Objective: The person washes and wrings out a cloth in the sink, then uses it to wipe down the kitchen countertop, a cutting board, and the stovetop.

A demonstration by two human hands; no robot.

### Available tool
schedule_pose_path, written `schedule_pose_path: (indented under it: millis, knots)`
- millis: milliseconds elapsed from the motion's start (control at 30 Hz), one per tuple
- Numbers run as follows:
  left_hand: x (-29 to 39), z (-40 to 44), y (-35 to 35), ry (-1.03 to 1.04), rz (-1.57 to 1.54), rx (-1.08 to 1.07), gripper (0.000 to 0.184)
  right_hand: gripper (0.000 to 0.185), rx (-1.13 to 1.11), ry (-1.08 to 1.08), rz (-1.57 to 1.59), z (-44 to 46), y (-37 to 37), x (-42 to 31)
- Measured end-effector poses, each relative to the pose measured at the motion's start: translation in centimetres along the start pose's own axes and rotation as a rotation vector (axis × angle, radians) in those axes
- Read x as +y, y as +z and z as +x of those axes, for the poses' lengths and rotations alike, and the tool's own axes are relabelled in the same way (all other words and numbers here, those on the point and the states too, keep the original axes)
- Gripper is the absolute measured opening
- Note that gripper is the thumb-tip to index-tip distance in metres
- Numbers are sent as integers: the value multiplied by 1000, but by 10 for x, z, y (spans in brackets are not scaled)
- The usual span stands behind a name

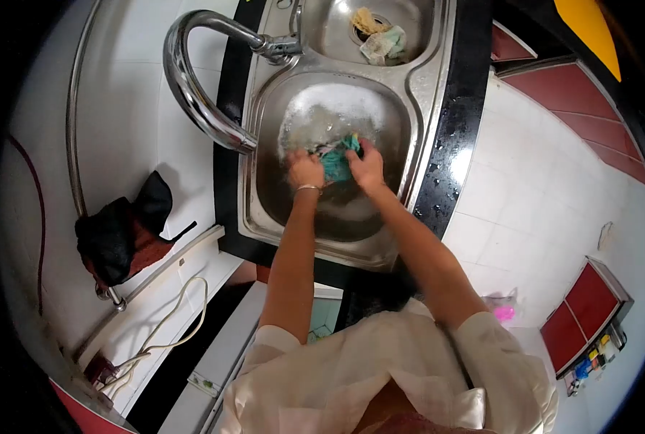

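Note:
Both hands are down in the near basin of a steel sink (265, 217), where foamy water (333, 108) stands. Between them is a wet green cloth (337, 165), partly bunched up. My left hand (306, 171), with a bracelet at the wrist, closes on the cloth's left side. On its right edge my right hand (366, 166) grips with thumb and fingers. Some fingertips are blurred or hidden by the cloth and water. The curved chrome faucet (192, 87) arches over the basin's left rim, and no stream shows from its spout.
In the far basin lie a yellow scrubber (366, 21) and a whitish-green crumpled cloth (385, 46) by the drain. Water drops dot the black countertop (445, 166) on the right. A black and brown cloth (124, 235) hangs on a pipe at left, above a looped pale cable (181, 329).

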State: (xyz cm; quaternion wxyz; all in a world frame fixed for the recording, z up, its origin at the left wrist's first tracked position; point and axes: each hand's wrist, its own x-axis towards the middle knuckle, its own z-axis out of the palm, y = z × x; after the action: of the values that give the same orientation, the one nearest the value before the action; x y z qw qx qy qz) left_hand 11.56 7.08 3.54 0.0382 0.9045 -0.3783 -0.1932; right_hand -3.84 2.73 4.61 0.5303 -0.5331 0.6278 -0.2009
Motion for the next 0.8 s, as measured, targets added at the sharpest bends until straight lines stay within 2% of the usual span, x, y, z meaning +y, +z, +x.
schedule_pose_path:
  millis: [33,100,133,200,233,300,333,367,400,433,467,500,533,600,667,733,800]
  knots:
    - [1,-2,5,126,17,61,33,56,101,51,22,4,2,5]
    - [-2,-15,7,367,61,184,44,57,214,117,254,12,2,12]
    - [-3,-22,3,421,105,4,48,57,268,148,370,13,3,12]
    - [4,-28,-5,536,183,-349,57,53,253,344,491,14,6,11]
    - [-6,-22,-1,393,77,-319,60,54,244,453,566,14,6,11]
    - [15,-7,2,-194,-154,-308,62,57,174,594,690,21,13,24]
    - [24,-7,2,-495,-265,-292,63,58,98,653,708,15,4,5]
    - [17,-19,39,-189,-99,95,58,58,18,711,728,11,-4,-15]
    - [29,-28,34,-79,-231,112,53,59,-62,764,750,10,-10,-32]
    - [48,-41,14,36,-363,124,49,64,-95,598,814,18,6,-3]
    - [68,-60,-8,148,-494,129,44,63,-157,508,752,29,24,36]
    - [92,-83,-35,172,-537,93,32,62,-218,416,688,43,40,74]
    - [110,-101,-55,197,-581,60,20,61,-291,346,788,48,44,84]
    - [119,-117,-57,357,-605,60,15,58,-396,315,1028,44,40,80]
    - [112,-110,-43,481,-529,128,13,56,-444,282,1122,37,37,79]
    - [92,-88,-25,585,-488,173,15,53,-388,279,1024,28,40,80]
    - [75,-61,-11,547,-356,253,18,51,-258,354,776,23,39,63]
